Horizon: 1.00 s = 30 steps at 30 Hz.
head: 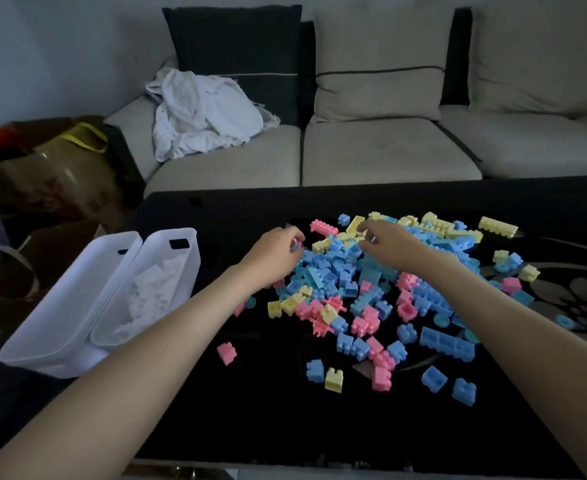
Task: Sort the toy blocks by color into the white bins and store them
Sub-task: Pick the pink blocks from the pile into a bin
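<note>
2 white bins (63, 320) sit left of the block pile (371, 289). At its edge the left hand (276, 252) pinches 1 small piece (296, 243); the right hand (387, 244) is on it, grip unclear.

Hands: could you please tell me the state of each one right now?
Left hand: closed, pinching a small block.
Right hand: curled over the block pile; whether it holds anything cannot be told.

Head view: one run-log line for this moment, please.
phase: sorting | left hand: pinches small pink piece at pile edge | right hand: over block pile, grip unclear | white bins: left of pile, one holds white blocks
</note>
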Each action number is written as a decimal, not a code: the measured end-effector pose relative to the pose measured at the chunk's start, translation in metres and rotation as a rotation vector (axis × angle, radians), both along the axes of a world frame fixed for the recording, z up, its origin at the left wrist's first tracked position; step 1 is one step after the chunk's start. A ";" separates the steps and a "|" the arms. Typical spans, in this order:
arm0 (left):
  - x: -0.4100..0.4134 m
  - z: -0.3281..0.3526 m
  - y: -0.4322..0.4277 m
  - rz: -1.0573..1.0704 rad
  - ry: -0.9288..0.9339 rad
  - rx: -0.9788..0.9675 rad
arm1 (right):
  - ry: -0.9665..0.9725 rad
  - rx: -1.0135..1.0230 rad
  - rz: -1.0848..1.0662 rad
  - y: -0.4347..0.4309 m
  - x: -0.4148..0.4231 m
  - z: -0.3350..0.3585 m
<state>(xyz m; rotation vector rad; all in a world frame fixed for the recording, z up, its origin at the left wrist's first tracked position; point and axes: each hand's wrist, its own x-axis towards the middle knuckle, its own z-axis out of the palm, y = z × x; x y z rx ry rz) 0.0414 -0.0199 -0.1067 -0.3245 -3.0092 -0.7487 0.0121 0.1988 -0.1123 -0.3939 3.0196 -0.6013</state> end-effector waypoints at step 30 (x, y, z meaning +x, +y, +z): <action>0.084 -0.015 0.037 -0.200 -0.287 -0.272 | -0.115 -0.084 0.164 -0.018 0.071 0.001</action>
